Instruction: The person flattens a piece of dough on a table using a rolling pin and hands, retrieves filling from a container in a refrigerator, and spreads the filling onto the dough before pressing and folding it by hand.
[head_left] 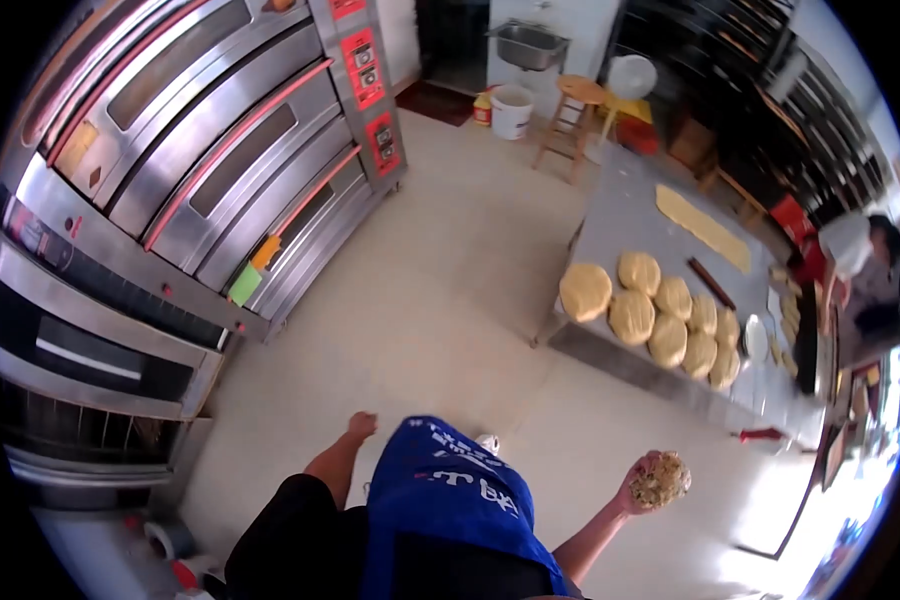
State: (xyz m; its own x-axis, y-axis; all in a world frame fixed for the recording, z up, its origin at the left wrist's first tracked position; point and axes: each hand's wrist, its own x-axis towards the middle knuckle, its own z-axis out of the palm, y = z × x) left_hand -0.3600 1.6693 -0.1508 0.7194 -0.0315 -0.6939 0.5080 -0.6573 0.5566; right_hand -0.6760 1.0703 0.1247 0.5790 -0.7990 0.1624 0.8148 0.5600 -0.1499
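Lump is sitting in my curled right hand; my left hand is hanging beside my apron, its grip I can't tell.

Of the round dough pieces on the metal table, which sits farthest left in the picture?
The dough round at the cluster's left end, by the table's corner; all the other dough rounds lie to its right.
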